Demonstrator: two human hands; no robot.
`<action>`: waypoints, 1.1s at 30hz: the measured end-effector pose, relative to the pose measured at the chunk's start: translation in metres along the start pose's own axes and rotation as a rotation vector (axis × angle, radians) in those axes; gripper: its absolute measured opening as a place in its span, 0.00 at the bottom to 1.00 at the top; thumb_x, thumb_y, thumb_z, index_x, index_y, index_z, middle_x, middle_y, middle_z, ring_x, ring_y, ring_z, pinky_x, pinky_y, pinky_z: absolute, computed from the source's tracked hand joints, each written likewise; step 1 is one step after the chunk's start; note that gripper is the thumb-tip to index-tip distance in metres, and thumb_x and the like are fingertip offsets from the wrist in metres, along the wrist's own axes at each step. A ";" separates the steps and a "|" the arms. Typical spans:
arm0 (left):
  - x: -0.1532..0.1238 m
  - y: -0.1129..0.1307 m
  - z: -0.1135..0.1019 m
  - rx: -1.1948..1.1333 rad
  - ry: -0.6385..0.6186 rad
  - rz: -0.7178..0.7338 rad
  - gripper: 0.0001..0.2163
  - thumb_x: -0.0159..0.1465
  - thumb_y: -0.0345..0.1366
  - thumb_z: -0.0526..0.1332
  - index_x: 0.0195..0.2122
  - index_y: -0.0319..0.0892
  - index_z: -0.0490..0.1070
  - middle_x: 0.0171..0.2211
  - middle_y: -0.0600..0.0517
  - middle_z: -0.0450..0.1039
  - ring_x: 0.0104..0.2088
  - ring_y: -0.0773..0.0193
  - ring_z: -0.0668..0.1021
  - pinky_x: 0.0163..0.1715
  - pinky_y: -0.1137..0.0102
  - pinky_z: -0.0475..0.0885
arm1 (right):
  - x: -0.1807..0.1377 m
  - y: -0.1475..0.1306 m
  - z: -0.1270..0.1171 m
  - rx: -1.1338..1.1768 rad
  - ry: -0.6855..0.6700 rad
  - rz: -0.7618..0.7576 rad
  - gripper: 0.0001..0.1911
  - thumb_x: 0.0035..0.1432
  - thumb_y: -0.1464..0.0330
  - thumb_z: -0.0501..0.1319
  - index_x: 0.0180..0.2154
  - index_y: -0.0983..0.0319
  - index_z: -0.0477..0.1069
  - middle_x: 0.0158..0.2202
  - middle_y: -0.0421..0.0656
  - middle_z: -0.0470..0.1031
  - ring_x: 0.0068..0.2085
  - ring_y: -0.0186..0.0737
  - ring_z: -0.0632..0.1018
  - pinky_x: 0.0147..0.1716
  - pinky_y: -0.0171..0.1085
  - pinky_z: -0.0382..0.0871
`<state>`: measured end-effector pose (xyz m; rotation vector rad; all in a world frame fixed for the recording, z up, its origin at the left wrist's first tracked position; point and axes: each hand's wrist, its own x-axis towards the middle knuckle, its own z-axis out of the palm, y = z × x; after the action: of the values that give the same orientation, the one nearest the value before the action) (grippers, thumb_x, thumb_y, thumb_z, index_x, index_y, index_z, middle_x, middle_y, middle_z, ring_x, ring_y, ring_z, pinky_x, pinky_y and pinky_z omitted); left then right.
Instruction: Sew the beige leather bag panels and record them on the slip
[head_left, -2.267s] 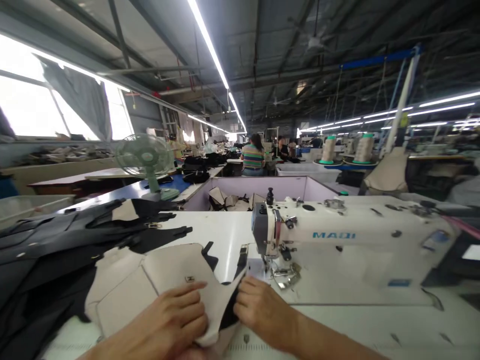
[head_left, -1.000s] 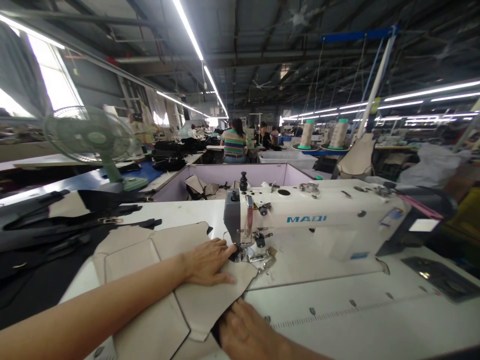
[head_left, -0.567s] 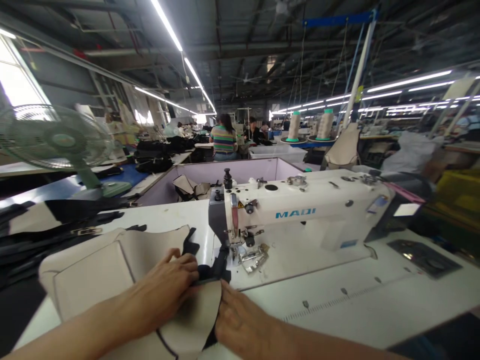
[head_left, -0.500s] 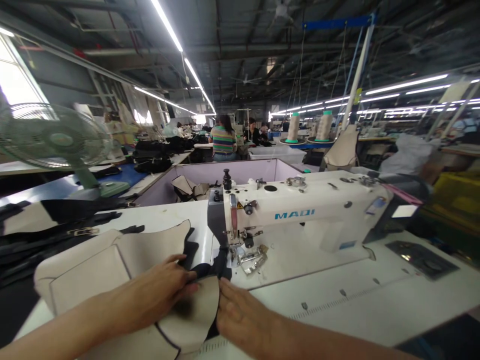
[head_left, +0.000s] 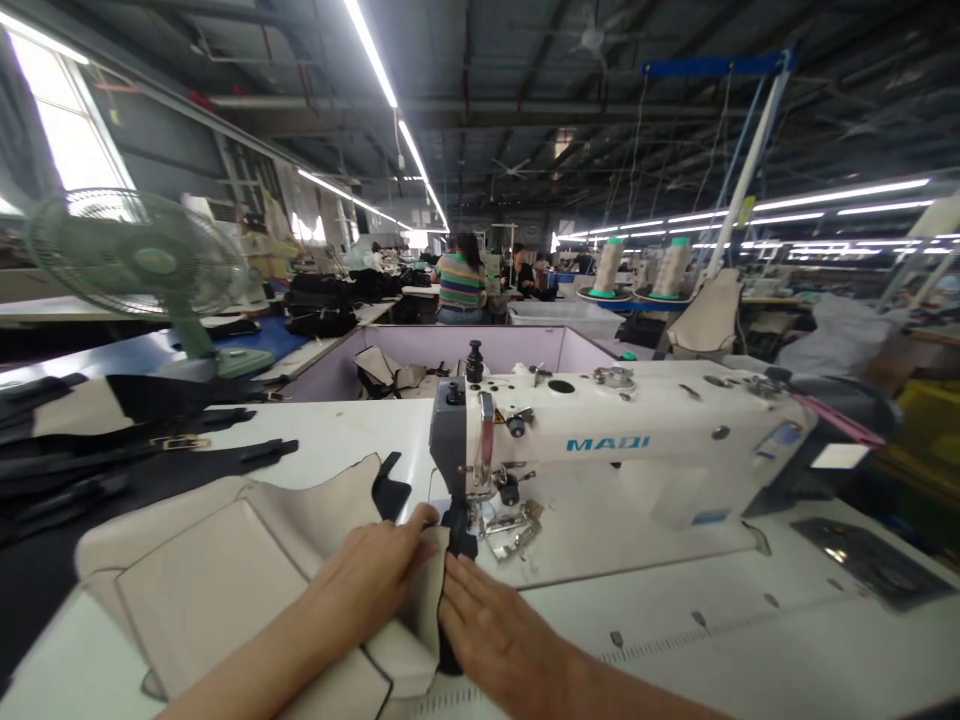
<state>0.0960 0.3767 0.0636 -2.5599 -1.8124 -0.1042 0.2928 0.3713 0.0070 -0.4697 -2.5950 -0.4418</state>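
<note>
At the far left, a heap of black fabric pieces with straps and a metal buckle (head_left: 64, 530) lies on the white counter (head_left: 352, 425), a pale green desk fan (head_left: 150, 258) standing behind it. Next comes a beige, smooth-surfaced sewn piece with dark seam lines (head_left: 206, 575), spread across the counter just left of the machine; its surface bends into panels, a black tab (head_left: 391, 490) sticks out at its upper edge, and its right side is folded up. The left hand (head_left: 375, 575) reaches over it, index finger forward and thumb below, pinching the folded edge. A black strap end (head_left: 461, 530) lies beside the needle area. The right hand (head_left: 499, 625) lies against the piece's right edge, fingers pressed together and pointing forward; its thumb is hidden, so I cannot tell whether it pinches. Above and to the right, the white industrial sewing machine (head_left: 667, 410) reads "MAQI" in blue capitals. It carries a small yellow warning triangle (head_left: 499, 416) near the head and a blue plate (head_left: 711, 517) low down, its print too small to read. Ruler marks (head_left: 720, 634) run along the counter's front.
</note>
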 end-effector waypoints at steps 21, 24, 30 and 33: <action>0.036 -0.022 -0.019 -0.537 -0.047 0.011 0.17 0.62 0.37 0.58 0.52 0.44 0.73 0.27 0.55 0.74 0.28 0.65 0.73 0.28 0.74 0.65 | 0.004 0.024 0.010 0.195 -0.054 0.095 0.18 0.65 0.75 0.53 0.56 0.72 0.62 0.55 0.52 0.68 0.57 0.43 0.67 0.63 0.39 0.53; 0.039 -0.020 -0.014 -0.525 -0.017 0.011 0.14 0.63 0.37 0.57 0.46 0.45 0.77 0.32 0.53 0.78 0.32 0.63 0.76 0.33 0.73 0.69 | 0.004 0.024 0.006 0.214 -0.080 0.110 0.18 0.65 0.76 0.52 0.56 0.72 0.62 0.56 0.52 0.67 0.58 0.41 0.66 0.63 0.39 0.53; 0.042 -0.005 -0.002 -0.318 -0.086 0.119 0.12 0.60 0.31 0.57 0.40 0.49 0.78 0.37 0.51 0.80 0.38 0.59 0.80 0.38 0.71 0.70 | -0.002 0.020 0.023 0.287 -0.004 0.125 0.30 0.59 0.49 0.59 0.46 0.71 0.70 0.45 0.53 0.73 0.52 0.50 0.71 0.57 0.44 0.63; 0.044 0.002 0.002 -0.250 -0.063 0.119 0.12 0.60 0.27 0.54 0.31 0.46 0.78 0.29 0.49 0.79 0.32 0.59 0.79 0.32 0.70 0.68 | -0.007 0.017 0.039 0.175 0.112 0.085 0.31 0.58 0.47 0.58 0.40 0.72 0.72 0.41 0.54 0.74 0.48 0.53 0.73 0.54 0.46 0.66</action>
<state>0.1123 0.4171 0.0641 -2.8648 -1.7639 -0.2686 0.2911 0.3995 -0.0252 -0.4780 -2.4682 -0.2037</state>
